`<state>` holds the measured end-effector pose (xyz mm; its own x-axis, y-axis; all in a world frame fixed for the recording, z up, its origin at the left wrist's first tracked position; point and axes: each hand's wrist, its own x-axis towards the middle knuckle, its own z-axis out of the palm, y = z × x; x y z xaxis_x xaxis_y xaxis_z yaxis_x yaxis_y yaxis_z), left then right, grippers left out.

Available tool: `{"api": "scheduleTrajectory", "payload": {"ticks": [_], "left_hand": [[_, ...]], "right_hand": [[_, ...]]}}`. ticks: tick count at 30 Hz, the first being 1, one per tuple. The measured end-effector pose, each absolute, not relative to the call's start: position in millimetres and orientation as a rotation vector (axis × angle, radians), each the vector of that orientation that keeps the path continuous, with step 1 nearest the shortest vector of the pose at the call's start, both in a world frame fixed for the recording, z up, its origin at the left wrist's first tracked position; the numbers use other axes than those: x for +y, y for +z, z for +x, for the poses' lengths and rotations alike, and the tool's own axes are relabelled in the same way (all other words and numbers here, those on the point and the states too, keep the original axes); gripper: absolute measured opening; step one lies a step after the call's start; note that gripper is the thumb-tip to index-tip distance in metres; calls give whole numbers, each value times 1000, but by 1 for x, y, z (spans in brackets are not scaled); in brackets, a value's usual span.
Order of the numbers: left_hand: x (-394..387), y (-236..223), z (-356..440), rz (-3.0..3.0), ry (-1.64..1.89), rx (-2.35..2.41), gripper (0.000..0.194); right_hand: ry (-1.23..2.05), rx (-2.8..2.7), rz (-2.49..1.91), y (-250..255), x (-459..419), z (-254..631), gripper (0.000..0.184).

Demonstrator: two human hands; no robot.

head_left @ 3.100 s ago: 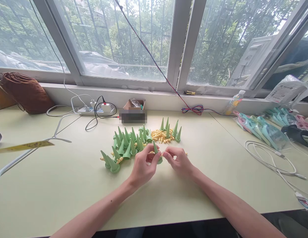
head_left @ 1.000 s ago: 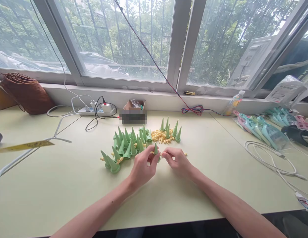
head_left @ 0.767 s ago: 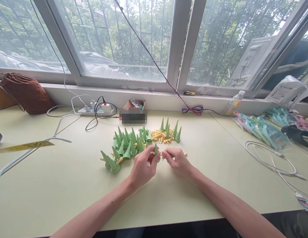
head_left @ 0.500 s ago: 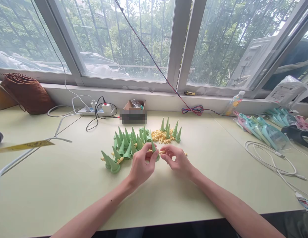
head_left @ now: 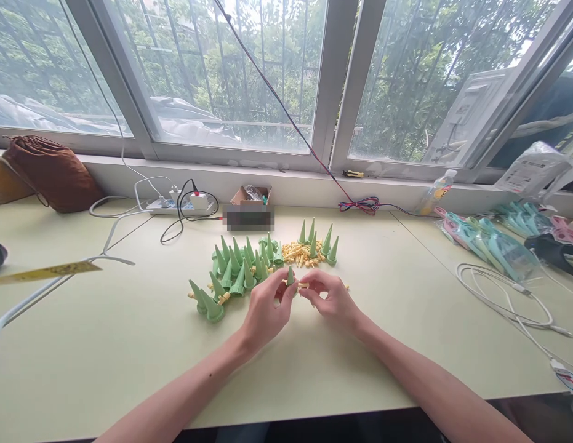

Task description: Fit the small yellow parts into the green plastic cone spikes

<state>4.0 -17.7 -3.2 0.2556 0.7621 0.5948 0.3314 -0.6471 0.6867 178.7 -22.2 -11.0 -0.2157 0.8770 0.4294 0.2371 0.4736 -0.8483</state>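
Note:
Pinched between the fingers and thumb of my left hand is a green plastic cone; my fingers cover much of its base. My right hand grips a small yellow plastic piece by its end, against the right side of that cone. Whether the piece is seated in the cone I cannot tell. Just beyond my left hand stand several green cones. Closer on the left, a few cones have yellow pieces at their sides. Behind my hands lies a pile of yellow pieces, with several cones upright around it.
Along the windowsill are a power strip, a small cardboard box and a bundle of wire. A bottle, bagged pastel plastic items and a coiled white cable occupy the right. A brown pouch sits far left.
The cone in my left hand has tipped and sits lower, a little further right. My right hand stays nearly in place, with the yellow piece against the cone.

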Motion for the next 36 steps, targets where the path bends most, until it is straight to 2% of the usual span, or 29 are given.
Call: {"api": "scheduleTrajectory", "payload": {"ticks": [9, 13, 21, 32, 36], "left_hand": [[-16, -9, 3, 2238, 1386, 963, 6], [-17, -6, 3, 2117, 1377, 992, 3], [-16, -1, 2, 1866, 1366, 1016, 9], [-19, -1, 3, 1967, 1341, 964, 5], [-20, -2, 3, 2023, 1317, 933, 4]], "right_hand": [[976, -1600, -951, -10, -22, 176, 22], [897, -1647, -965, -8, -23, 176, 19], [775, -1750, -915, -11, -21, 179, 19], [684, -1753, -903, -14, -21, 180, 17], [706, -1746, -937, -12, -22, 180, 23]]}}
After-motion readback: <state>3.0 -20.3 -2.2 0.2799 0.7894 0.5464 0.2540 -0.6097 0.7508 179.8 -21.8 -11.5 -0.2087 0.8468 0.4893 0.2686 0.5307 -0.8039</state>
